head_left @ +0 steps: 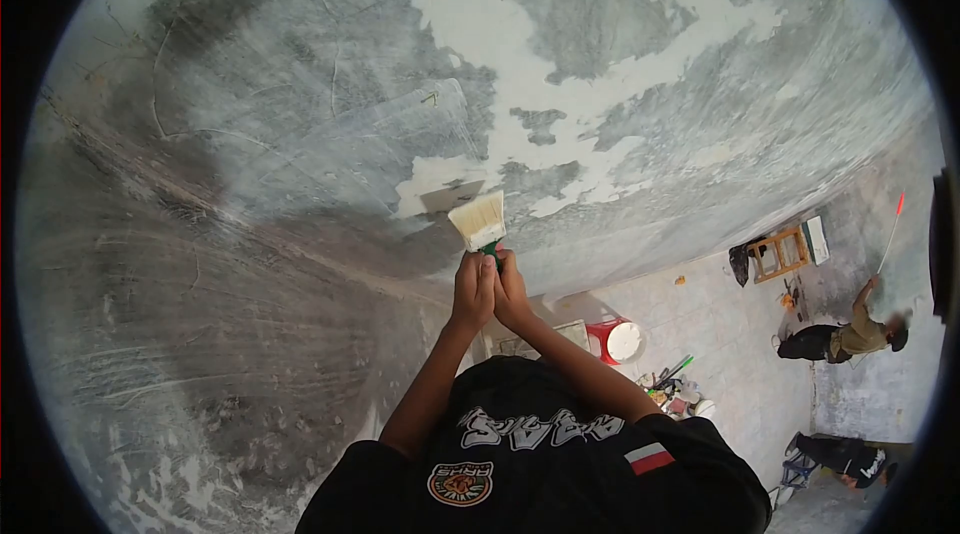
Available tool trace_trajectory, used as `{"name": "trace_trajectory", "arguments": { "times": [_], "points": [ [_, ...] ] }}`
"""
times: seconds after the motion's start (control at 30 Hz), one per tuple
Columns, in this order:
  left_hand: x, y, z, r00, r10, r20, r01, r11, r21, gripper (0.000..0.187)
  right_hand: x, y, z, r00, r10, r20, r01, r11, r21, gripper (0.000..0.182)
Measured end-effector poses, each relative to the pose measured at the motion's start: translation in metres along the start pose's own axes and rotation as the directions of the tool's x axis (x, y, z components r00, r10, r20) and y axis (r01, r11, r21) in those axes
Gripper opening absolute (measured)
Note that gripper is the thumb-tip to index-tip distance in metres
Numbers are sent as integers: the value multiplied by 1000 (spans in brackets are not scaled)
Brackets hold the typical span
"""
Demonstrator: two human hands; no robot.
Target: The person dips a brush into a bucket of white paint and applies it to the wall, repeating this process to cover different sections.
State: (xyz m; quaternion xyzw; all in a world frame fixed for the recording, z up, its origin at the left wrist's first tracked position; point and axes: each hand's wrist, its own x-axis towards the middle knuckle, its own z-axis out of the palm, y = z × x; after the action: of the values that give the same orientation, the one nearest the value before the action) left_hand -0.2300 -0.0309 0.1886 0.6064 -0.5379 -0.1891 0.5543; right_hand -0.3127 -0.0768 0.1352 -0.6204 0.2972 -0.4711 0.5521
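Note:
A wide paintbrush (pixel 479 219) with pale bristles and a green handle points up in front of the wall (pixel 380 164). My left hand (pixel 473 286) and my right hand (pixel 511 289) are pressed together, fingers closed around the handle, most of which they hide. The bristles overlap the lower edge of a white patch (pixel 455 172) on the grey, mottled wall, and a brush-shaped shadow lies just above them. Thin cracks and a faint rectangular outline mark the wall to the left.
Below on the tiled floor (pixel 745 334) stand a red bucket (pixel 601 341) with a white top and a cluster of tools (pixel 677 389). At right, a person (pixel 855 334) holds a long red-tipped pole near a wooden stepladder (pixel 779 255). Another person (pixel 850 459) is at lower right.

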Motion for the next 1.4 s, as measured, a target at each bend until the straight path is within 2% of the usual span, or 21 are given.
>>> {"name": "trace_trajectory", "arguments": {
  "times": [0.13, 0.2, 0.23, 0.37, 0.43, 0.53, 0.57, 0.67, 0.73, 0.77, 0.8, 0.83, 0.93, 0.97, 1.0, 1.03, 1.1, 1.17, 1.27, 1.33, 1.4],
  "points": [
    [12, -13, 0, 995, -87, -57, 84, 995, -53, 35, 14, -7, 2, 999, 30, 36, -28, 998, -58, 25],
    [21, -19, -1, 978, -195, -80, 186, 977, -108, 35, 20, 1, 5, 998, 26, 64, -21, 996, -89, 26],
    [25, -20, 4, 981, -128, -147, 107, 984, -142, 36, 22, 8, 6, 996, 23, 91, -12, 993, -120, 27],
    [28, -44, 12, 982, -137, -133, 115, 980, -166, 38, 18, 27, 4, 996, 22, 92, -4, 983, -186, 32],
    [20, -64, 17, 974, -205, -101, 184, 966, -182, 42, 13, 37, -3, 978, 151, 147, -113, 964, -240, 38],
    [8, -74, 24, 961, -274, -36, 257, 935, -244, 44, 2, 58, -9, 985, 126, 120, -90, 957, -275, 41],
    [4, -75, 23, 943, -333, 1, 329, 930, -165, 46, -1, 65, -12, 985, 128, 119, -91, 958, -273, 41],
    [-13, -118, 37, 920, -390, 33, 387, 896, -217, 49, -18, 87, -18, 970, 204, 134, -153, 936, -317, 43],
    [-23, -123, 41, 902, -431, 29, 428, 881, -199, 51, -33, 110, -20, 963, 242, 118, -180, 905, -385, 44],
    [-28, -124, 40, 843, -530, 94, 538, 827, -165, 51, -41, 118, -22, 964, 238, 117, -178, 908, -380, 44],
    [-34, -125, 39, 770, -620, 152, 637, 761, -123, 52, -49, 123, -24, 940, 311, 140, -233, 887, -399, 45],
    [-39, -129, 38, 753, -634, 177, 656, 745, -120, 50, -55, 121, -25, 911, 380, 161, -285, 861, -420, 46],
    [-59, -117, 33, 786, -575, 226, 615, 764, -193, 51, -75, 93, -31, 912, 381, 153, -305, 878, -370, 43],
    [-65, -115, 30, 838, -509, 196, 540, 824, -169, 49, -76, 81, -30, 912, 381, 151, -307, 880, -363, 43],
    [-64, -102, 26, 836, -510, 200, 542, 825, -162, 49, -76, 68, -30, 965, 214, 151, -161, 940, -302, 41],
    [-60, -72, 19, 877, -450, 167, 478, 854, -207, 48, -77, 54, -30, 989, 43, 140, -8, 970, -243, 40],
    [-47, -28, 9, 926, -362, 110, 378, 878, -293, 46, -61, 11, -28, 989, 28, 147, 2, 980, -199, 43],
    [-24, -2, -2, 951, -302, 62, 308, 912, -273, 45, -40, -17, -21, 988, 16, 156, 9, 988, -155, 46],
    [16, 24, -12, 976, -218, 21, 216, 947, -238, 44, -9, -34, -10, 980, 67, 185, -39, 988, -153, 35],
    [29, 16, -12, 986, -164, 7, 161, 959, -234, 44, 7, -36, -5, 992, -3, 123, 31, 974, -225, 27],
    [33, -17, -3, 981, -196, -3, 182, 916, -358, 45, 13, -24, -2, 997, -23, 72, 39, 972, -232, 28]
  ]
}}
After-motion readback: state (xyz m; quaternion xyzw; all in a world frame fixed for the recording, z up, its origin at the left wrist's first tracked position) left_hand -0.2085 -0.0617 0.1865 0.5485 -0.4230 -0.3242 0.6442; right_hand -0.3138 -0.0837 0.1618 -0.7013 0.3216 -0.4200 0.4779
